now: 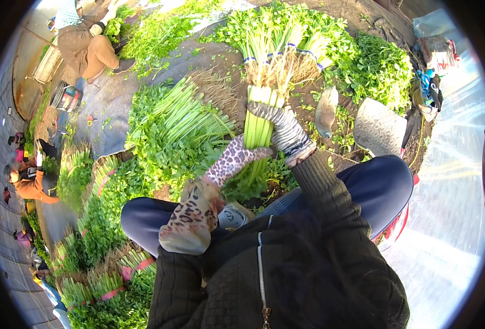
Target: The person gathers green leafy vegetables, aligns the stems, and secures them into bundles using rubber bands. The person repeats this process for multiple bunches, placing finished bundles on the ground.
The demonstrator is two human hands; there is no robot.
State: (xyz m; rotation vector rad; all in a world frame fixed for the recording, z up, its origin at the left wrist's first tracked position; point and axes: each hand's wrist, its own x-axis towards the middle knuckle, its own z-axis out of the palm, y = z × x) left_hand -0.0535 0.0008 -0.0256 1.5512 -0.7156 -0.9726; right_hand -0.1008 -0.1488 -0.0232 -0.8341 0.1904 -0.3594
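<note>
Before my lap I hold a bunch of thick green celery stalks (255, 127), pale butt ends away from me and leaves towards my feet. My right hand (281, 123), in a striped knit glove, wraps its fingers over the upper stalks. Lower down, my left hand (240, 156), in a leopard-print glove, grips the same bunch with its thumb across the front. Just beyond the butt ends lie rooted celery bunches (267, 68) with blue ties. At the left is a pile of loose thin celery stalks (189, 111) with roots attached.
Bunches with pink ties (111, 283) are stacked at the left. A grey textured pad (380, 125) and loose leafy greens (382, 70) lie at the right, beside plastic sheeting (448, 164). A bucket (66, 96) stands far left, near a crouching person (88, 45).
</note>
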